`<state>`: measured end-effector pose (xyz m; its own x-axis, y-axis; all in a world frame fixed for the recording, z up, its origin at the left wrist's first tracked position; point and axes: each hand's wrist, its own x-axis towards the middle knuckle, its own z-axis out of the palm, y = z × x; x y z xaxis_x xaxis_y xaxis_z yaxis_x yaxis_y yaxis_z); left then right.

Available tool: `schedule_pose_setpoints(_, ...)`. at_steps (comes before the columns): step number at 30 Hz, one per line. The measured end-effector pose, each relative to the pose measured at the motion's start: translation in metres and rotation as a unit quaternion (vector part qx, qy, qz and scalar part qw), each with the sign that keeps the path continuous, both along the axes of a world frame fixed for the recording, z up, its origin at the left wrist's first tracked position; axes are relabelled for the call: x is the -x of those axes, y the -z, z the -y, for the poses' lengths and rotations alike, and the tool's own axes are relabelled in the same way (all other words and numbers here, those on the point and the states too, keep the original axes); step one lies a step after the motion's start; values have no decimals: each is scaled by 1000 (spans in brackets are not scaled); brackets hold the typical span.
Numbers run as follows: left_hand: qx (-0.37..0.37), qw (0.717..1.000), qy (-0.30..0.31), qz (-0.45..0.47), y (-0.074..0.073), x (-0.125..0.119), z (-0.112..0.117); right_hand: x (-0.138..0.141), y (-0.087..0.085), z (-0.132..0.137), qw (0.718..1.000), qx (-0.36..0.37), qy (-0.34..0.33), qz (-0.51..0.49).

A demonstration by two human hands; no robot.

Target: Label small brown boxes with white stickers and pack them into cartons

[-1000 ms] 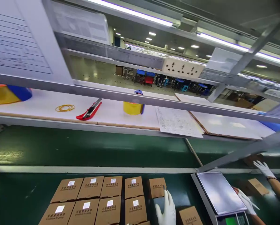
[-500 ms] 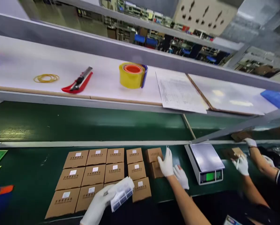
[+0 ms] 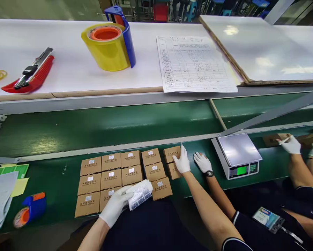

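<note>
Several small brown cardboard boxes [image 3: 111,174] with white labels lie in rows on the green worktop [image 3: 54,181]. My left hand [image 3: 115,206], in a white glove, is closed on a strip of printed labels [image 3: 140,193] at the near edge of the rows. My right hand [image 3: 182,161], also gloved, rests on the rightmost boxes [image 3: 171,153], fingers together. A thin grey tip [image 3: 181,144] sticks out above its fingers. Just to its right, another person's gloved hand [image 3: 202,162] with a wristwatch lies flat on the worktop.
A digital scale [image 3: 236,153] stands to the right; beyond it, other gloved hands [image 3: 291,144] handle a box. The white shelf [image 3: 72,78] above holds yellow tape in a blue dispenser [image 3: 107,43], a red cutter [image 3: 28,75] and a paper form [image 3: 193,64]. A blue tape dispenser [image 3: 32,208] lies left.
The view has tilted further down and closer. My left hand has come in with the label strip and now sits at the boxes' near edge. My right hand stays on the rightmost boxes.
</note>
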<state>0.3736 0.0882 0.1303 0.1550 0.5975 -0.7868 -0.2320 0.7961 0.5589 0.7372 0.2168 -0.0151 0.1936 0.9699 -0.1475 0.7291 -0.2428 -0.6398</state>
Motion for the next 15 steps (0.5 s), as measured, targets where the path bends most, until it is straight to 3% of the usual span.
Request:
schedule_pose_setpoints(7, 3, 1000, 22, -3, -2, -9, -11, 34, -6, 3, 998, -4, -2, -70)
schedule_pose_setpoints(11, -8, 1000, 13, -4, -2, -4, -11, 20, -17, -8, 993, -48, 0, -105)
schedule_pose_setpoints(15, 4, 1000, -14, 11, 3, 0, -9, 4, -32, -32, 985, -12, -39, -167)
